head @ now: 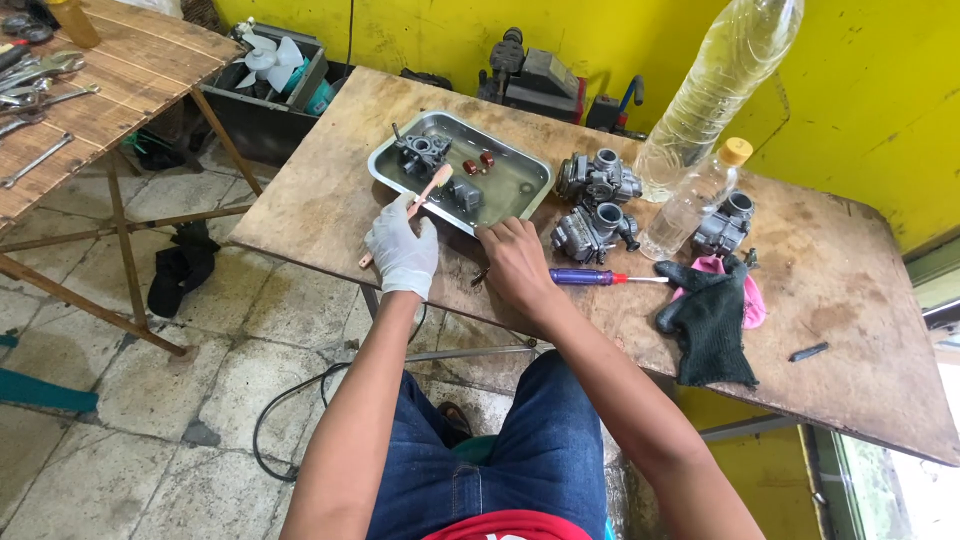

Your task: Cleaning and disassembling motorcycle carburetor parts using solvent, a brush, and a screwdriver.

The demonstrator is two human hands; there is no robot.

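1. Left hand (402, 252), gloved, fingers wrapped around a small brush (415, 205) angled into the metal tray (388, 165).
2. Right hand (517, 262), bare, fingers loosely curled and resting at the tray's near edge.
3. Risk: nudged tray could slop fluid over table; carburetor parts (422, 152) may slide.

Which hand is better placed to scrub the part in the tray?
Probably the left hand: it already holds the brush, whose head reaches over the tray. The right hand rests empty on the table.
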